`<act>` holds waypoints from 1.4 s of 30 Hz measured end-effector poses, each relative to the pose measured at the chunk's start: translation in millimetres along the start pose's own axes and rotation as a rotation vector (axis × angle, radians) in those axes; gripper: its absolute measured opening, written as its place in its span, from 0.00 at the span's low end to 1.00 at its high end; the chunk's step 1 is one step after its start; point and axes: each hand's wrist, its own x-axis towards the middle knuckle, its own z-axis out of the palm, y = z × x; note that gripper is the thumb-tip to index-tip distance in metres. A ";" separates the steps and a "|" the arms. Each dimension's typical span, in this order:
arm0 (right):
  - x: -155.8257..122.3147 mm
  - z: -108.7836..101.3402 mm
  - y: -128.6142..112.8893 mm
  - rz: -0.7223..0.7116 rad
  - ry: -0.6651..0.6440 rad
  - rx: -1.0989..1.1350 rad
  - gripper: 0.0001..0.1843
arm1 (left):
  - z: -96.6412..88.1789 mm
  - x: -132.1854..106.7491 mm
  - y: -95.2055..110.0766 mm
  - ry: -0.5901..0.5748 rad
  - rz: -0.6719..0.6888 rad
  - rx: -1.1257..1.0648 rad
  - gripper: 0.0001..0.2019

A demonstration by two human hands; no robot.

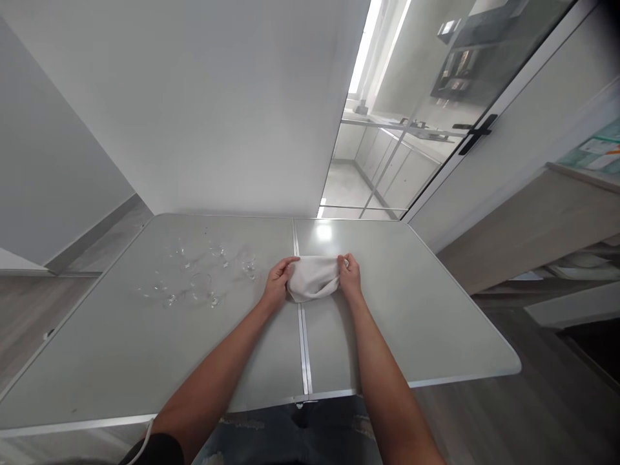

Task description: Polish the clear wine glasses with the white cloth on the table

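A white cloth (314, 276) is held up between my two hands over the middle seam of the table. My left hand (279, 279) pinches its left end, thumb along the top edge. At the opposite end, my right hand (349, 274) has its fingers closed on the cloth's upper right corner. The cloth sags a little between them, and its lower edge hangs in folds. To the left of my left hand stand several clear glasses with stems, among them one glass (248, 261) nearest the hand and another glass (201, 287) closer to me; their outlines are faint.
The pale folding table (436, 323) has a metal rim and a metal seam (304, 352) down its middle. A white wall (232, 116) rises behind it. A glass door with a black handle (477, 134) stands at the back right, beside wooden shelving (542, 226).
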 end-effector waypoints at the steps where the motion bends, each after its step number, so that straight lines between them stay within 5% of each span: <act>1: -1.3 -0.3 -1.2 0.037 -0.004 0.016 0.23 | 1.3 -0.5 1.3 -0.045 -0.010 -0.019 0.21; 4: -4.6 -6.5 -7.4 0.150 -0.186 0.162 0.22 | 4.2 0.0 2.7 -0.099 0.046 -0.035 0.40; 6: -4.2 -14.0 -10.8 0.188 -0.289 0.327 0.31 | 3.2 2.0 1.0 -0.056 0.107 -0.019 0.45; 8: -1.2 -20.5 -10.8 0.165 -0.260 0.453 0.30 | -0.2 4.3 -1.6 0.000 0.115 0.010 0.34; 11: 4.5 -23.2 -5.9 0.147 -0.165 0.477 0.13 | -5.7 6.9 -4.0 0.051 0.083 0.106 0.17; 18: 2.5 -14.3 -3.9 -0.164 -0.271 0.005 0.34 | -2.7 5.7 -4.4 0.070 0.232 0.359 0.36; 23: 4.9 -19.0 -4.2 -0.379 -0.128 -0.349 0.06 | -2.1 1.1 -1.7 0.165 0.345 0.639 0.10; 26: 1.7 -13.0 -8.8 -0.472 0.013 -0.403 0.12 | 1.3 -2.7 2.9 0.240 0.403 0.704 0.11; 31: -27.2 34.3 -13.6 -0.232 0.060 -0.316 0.22 | 12.7 -11.1 3.6 0.112 0.236 0.654 0.11; 35: -47.2 64.9 -13.1 -0.005 -0.275 0.108 0.21 | 16.1 -13.2 5.9 -0.064 0.339 0.604 0.09; 38: -48.2 67.2 -12.3 0.088 -0.393 0.369 0.21 | 15.8 -13.7 8.8 -0.161 0.366 0.543 0.17; 42: -37.7 59.5 -6.2 0.173 -0.245 0.501 0.17 | 15.3 -19.4 7.4 -0.187 0.375 0.602 0.19</act>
